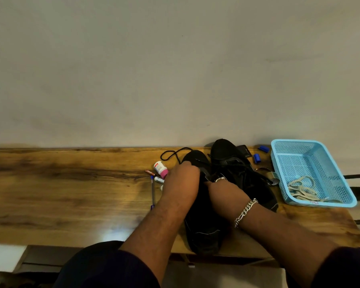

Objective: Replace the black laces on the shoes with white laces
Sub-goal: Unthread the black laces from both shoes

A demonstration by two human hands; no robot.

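Two black low-top shoes sit side by side on the worn wooden table [71, 194], the nearer shoe [204, 225] with its heel at the front edge, the farther shoe [237, 163] just right of it. Both hands work at the nearer shoe's lacing: the left hand [182, 179] curls over the eyelets, the right hand [222, 190], ringed and wearing a chain bracelet, seems to pinch the black lace [175, 152], which loops out beyond the toe. Pale white laces [303, 189] lie coiled in the light-blue plastic basket [279, 163] to the right. One white pink-capped bottle [160, 168] lies left.
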